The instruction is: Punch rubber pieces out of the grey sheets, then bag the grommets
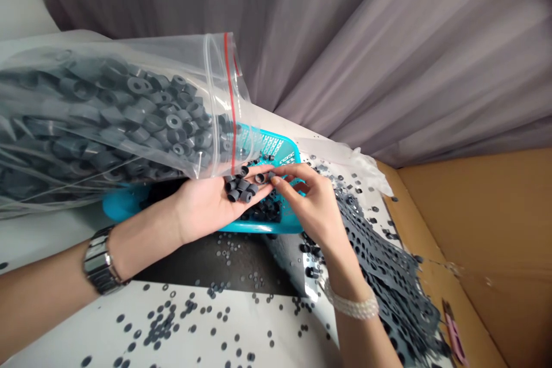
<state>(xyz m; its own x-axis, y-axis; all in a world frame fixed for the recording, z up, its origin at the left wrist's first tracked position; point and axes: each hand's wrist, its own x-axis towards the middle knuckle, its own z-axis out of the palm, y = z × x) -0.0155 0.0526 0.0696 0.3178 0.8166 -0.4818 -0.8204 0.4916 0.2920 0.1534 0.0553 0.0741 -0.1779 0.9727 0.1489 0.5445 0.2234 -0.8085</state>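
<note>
My left hand (207, 201) lies palm up over a blue plastic basket (259, 227), fingers stretched out, carrying several small dark grey rubber caps (242, 188). At its fingertips, my right hand (308, 195) pinches one grey cap (271, 176) between thumb and forefinger. More grey caps (265, 211) lie in the basket below. A clear zip bag (172, 49) full of larger-looking grey caps leans in from the left, its red-striped mouth just above my left palm. The bag hides part of the basket.
Perforated grey rubber sheets (379, 270) are stacked to the right. Small grey discs (161, 325) are scattered over the white table (194, 351). Pink-handled snips (455, 336) lie by the cardboard (483, 241) at right. A grey curtain (345, 40) hangs behind.
</note>
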